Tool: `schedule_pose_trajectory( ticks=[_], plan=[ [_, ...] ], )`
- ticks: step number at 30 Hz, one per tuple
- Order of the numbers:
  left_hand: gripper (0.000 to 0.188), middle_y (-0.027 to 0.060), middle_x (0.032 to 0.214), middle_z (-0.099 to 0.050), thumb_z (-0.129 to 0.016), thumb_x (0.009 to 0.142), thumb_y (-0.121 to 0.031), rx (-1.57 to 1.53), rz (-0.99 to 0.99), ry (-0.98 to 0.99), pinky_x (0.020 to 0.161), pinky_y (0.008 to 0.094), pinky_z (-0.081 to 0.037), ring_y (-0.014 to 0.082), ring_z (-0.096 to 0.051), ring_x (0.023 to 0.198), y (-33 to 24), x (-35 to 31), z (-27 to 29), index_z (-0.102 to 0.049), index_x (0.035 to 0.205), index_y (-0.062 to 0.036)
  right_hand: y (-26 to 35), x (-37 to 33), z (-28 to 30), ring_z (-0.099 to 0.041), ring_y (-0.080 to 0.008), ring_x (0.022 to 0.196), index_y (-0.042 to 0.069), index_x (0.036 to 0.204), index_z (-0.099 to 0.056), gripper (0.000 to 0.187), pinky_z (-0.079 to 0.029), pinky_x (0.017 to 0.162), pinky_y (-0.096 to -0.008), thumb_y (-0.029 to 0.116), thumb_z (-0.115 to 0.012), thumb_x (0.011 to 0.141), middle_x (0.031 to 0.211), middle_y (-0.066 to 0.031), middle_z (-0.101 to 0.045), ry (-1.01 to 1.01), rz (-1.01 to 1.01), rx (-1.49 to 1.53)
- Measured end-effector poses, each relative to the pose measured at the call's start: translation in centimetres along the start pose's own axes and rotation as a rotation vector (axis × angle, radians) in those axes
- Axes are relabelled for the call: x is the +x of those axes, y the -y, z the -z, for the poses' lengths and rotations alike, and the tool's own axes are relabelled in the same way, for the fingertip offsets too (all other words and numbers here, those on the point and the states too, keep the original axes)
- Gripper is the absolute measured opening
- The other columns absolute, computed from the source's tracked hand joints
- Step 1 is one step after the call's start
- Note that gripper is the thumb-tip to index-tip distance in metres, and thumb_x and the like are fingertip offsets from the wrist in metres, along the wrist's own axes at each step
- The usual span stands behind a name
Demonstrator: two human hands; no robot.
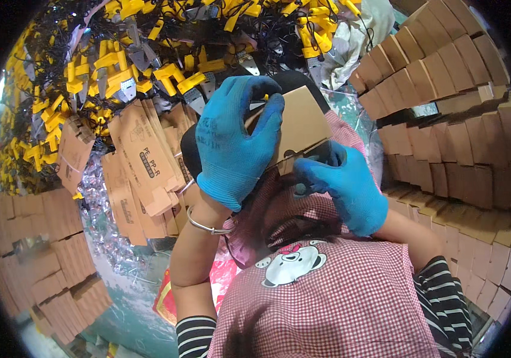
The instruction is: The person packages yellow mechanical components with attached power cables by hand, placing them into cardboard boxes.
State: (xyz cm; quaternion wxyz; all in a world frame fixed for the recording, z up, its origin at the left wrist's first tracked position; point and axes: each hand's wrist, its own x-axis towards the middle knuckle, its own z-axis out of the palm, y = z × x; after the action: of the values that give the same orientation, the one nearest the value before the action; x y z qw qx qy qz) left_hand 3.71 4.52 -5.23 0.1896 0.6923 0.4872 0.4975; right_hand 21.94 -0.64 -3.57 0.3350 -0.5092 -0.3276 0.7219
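Note:
A small brown cardboard box (307,121) sits tilted over my lap, between my two hands. My left hand (234,140), in a blue work glove, is curled round the box's left side, with the thumb along its near edge and the fingertips bent over toward the top. At the near right corner, my right hand (348,185), also gloved in blue, has its fingers bent in against the lower edge of the box. Part of that edge and the right fingertips are in shadow. What lies inside the box is hidden.
Flattened printed cartons (142,155) lie in a bundle to my left. Beyond my knees spreads a heap of yellow-handled tools (112,74) with metal parts and black cords. Stacked cardboard boxes rise at the right (458,143) and lower left (46,268). A white cloth sack (351,45) lies beyond.

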Motion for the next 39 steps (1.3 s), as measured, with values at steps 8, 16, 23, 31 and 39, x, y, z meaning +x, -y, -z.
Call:
schedule_pose_trajectory(
  ticks=[8,16,23,31,39],
  plan=[
    [0.015,0.0143,0.094,-0.065,-0.067,0.09,-0.015,0.001,0.093,0.022,0.074,0.0395,-0.052,0.0329,-0.066,0.084,-0.7,-0.4,-0.2,-0.065,0.1,-0.0041,-1.0,-0.5,0.4,-0.069,-0.0132,0.079,-0.005,0.12,-0.062,0.036,-0.057,0.074,-0.0262,0.017,-0.072,0.092,0.098,-0.009,-0.07,-0.021,-0.037,0.078],
    [0.016,0.014,0.094,-0.065,-0.066,0.09,-0.014,0.084,0.033,0.029,0.076,0.0411,-0.051,0.0338,-0.065,0.087,-0.9,-0.5,-0.1,-0.065,0.103,-0.0048,-0.7,-0.4,0.5,-0.069,-0.0154,0.08,-0.006,0.118,-0.06,0.034,-0.059,0.077,-0.0275,0.016,-0.069,0.094,0.1,-0.0095,-0.069,0.007,-0.014,0.076],
    [0.03,0.0157,0.108,-0.065,-0.072,0.086,-0.02,0.184,-0.025,0.134,0.086,0.0454,-0.048,0.036,-0.063,0.098,-1.6,-0.5,1.4,-0.064,0.113,-0.0084,0.3,-0.9,-0.3,-0.07,-0.0214,0.094,-0.005,0.124,-0.057,0.036,-0.058,0.091,-0.0349,0.016,-0.066,0.096,0.108,-0.0126,-0.068,0.079,-0.066,0.455],
    [0.072,0.018,0.137,-0.055,-0.082,0.074,-0.042,0.654,-0.225,0.362,0.102,0.0486,-0.04,0.0388,-0.054,0.119,-1.4,-2.4,4.1,-0.059,0.14,-0.0217,0.8,0.6,5.5,-0.067,-0.0218,0.107,0.001,0.125,-0.062,0.033,-0.053,0.095,-0.0341,0.01,-0.068,0.093,0.119,-0.0124,-0.067,0.007,0.527,-0.552],
    [0.073,0.0145,0.128,-0.06,-0.086,0.072,-0.026,0.29,-0.11,0.164,0.103,0.0453,-0.041,0.0351,-0.055,0.118,-2.2,-1.1,2.9,-0.056,0.135,-0.0034,8.7,7.4,1.4,-0.058,-0.0384,0.117,0.002,0.133,-0.053,0.08,-0.049,0.095,-0.0469,0.029,-0.086,0.066,0.124,-0.0208,-0.06,0.361,1.17,-1.423]
  ],
)
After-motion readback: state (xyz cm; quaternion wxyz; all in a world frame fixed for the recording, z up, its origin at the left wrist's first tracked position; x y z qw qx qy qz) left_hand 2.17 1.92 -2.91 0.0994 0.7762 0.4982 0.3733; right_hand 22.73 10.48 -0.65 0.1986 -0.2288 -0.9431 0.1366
